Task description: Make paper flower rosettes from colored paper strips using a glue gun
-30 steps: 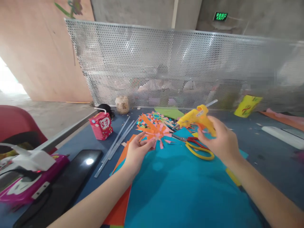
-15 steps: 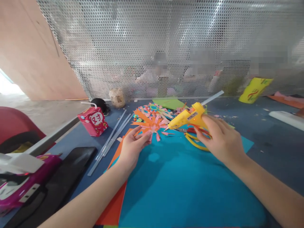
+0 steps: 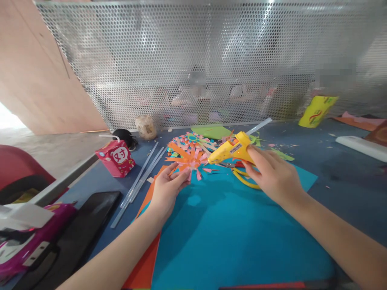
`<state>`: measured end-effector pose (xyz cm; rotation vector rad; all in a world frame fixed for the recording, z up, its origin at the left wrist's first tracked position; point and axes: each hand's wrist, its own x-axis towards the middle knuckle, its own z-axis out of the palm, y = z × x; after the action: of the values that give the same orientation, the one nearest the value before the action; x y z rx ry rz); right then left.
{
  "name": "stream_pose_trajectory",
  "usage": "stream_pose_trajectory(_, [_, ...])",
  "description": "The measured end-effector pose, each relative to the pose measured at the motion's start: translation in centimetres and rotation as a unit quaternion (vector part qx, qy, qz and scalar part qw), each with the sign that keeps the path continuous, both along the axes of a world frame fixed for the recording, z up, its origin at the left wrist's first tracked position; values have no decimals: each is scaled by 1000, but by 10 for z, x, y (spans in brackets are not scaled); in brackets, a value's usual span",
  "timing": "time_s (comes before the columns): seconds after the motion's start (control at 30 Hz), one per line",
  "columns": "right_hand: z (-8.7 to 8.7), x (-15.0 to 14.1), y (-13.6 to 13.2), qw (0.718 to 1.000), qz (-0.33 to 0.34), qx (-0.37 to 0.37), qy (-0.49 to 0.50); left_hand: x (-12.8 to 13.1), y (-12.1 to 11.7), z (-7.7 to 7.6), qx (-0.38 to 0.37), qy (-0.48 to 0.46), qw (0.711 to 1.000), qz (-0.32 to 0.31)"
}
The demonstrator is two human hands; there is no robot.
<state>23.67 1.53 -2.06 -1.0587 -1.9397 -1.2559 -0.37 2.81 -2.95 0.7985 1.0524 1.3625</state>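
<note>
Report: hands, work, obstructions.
Left hand pinching orange-pink paper flower. Right hand gripping yellow glue gun, pointed toward flower. Scissors partly behind right hand.

1. Glue gun (image 3: 231, 150): smooth plastic, faint sheen.
2. Flower (image 3: 193, 162): cut paper, matt.
3. Blue sheet (image 3: 242, 233): paper, smooth, matt.
4. Glue sticks (image 3: 146, 174): translucent, smooth, glossy, plastic-looking.
5. Scissors (image 3: 241, 181): plastic handles, metal blades.
6. Drink box (image 3: 120, 159): printed carton, slightly glossy.
7. Screen (image 3: 151, 60): perforated metal, shiny in patches.
8. Surface (image 3: 341, 185): mostly matt; material not determinable.
</note>
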Motion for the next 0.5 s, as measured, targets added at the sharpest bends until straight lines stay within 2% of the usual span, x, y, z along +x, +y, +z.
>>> stream_pose_trajectory(0.3, [1,0,-1,1000,0,10,-1,-1,2,-3,2,1,1000,-4])
stream_pose_trajectory(0.5, [-2,0,0,1000,16,-20,2,-1,1,-3,-1,-1,1000,-5])
